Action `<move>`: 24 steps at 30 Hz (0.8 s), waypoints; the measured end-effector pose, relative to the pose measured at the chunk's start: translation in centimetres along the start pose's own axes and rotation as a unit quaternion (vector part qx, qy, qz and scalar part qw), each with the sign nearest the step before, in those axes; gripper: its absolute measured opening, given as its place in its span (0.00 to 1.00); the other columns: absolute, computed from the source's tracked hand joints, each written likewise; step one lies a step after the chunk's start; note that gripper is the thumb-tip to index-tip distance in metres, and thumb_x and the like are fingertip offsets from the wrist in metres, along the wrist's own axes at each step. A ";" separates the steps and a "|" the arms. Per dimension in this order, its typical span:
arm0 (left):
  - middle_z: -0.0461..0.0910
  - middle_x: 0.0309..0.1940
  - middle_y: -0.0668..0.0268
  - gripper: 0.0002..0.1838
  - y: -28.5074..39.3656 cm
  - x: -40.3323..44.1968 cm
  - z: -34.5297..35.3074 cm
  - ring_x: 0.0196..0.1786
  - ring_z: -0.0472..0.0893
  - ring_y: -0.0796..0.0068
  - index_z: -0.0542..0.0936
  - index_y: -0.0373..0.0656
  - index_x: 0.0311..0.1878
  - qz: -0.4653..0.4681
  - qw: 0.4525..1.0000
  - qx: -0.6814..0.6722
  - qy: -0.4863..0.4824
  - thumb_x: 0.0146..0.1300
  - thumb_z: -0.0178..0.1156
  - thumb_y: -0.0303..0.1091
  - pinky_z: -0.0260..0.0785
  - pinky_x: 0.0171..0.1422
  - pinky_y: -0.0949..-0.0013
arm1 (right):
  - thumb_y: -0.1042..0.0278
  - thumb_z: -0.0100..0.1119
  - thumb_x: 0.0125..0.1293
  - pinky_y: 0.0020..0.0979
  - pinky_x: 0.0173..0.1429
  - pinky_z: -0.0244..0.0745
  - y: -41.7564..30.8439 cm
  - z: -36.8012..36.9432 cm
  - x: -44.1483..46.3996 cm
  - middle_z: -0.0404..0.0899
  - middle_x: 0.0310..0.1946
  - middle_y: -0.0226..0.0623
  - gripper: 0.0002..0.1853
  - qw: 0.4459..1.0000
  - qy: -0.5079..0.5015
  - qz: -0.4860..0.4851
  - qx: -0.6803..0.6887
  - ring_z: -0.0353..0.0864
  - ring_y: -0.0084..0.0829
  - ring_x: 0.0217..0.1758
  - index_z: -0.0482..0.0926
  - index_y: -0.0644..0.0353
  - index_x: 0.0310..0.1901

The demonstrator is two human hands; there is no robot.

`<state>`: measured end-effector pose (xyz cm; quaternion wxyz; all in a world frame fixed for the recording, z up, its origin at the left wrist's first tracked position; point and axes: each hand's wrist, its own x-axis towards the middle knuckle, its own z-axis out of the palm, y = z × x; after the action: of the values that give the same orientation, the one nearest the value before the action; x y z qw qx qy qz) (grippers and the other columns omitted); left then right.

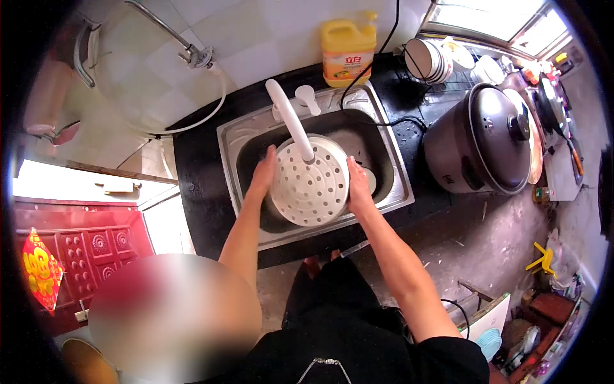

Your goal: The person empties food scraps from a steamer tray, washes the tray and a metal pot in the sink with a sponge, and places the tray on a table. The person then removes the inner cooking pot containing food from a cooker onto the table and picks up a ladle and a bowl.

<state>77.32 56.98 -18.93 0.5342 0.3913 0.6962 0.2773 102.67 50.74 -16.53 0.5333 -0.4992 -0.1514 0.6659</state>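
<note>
Left hand [263,171] and right hand [359,185] clasp opposite sides of 1 white perforated basket [310,185], which sits between them over the sink [400,171]. Beyond the grip, the white faucet [291,118] overhangs the basket; right of it stands 1 dark pot [451,146].

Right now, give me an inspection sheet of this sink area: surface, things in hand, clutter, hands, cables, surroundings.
Surface: black countertop, droplets visible right of the steel sink.
Things in hand: white perforated tray, at the sink, beneath the white faucet.
Clutter: yellow jug behind the sink; large lidded pot and stacked bowls to the right.
Hands: left hand and right hand hold opposite sides of the tray.
Cables: black cable crosses the sink's back-right corner in view; contact unclear.
Surroundings: red panel left; window upper right.
</note>
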 end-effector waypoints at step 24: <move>0.77 0.25 0.72 0.17 2.4 -13.1 -5.8 0.28 0.73 0.80 0.79 0.40 0.31 0.135 0.884 -0.367 0.257 0.64 0.61 0.46 0.66 0.31 0.72 | 0.67 0.56 0.56 0.53 0.61 0.67 -4.6 6.2 3.2 0.65 0.63 0.50 0.42 0.510 -0.101 -0.310 -0.796 0.66 0.48 0.65 0.48 0.59 0.72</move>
<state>73.96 47.44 -8.47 0.3992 0.1722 0.5977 0.6736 100.26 57.32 -11.95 0.0659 -0.5651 -0.8157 0.1043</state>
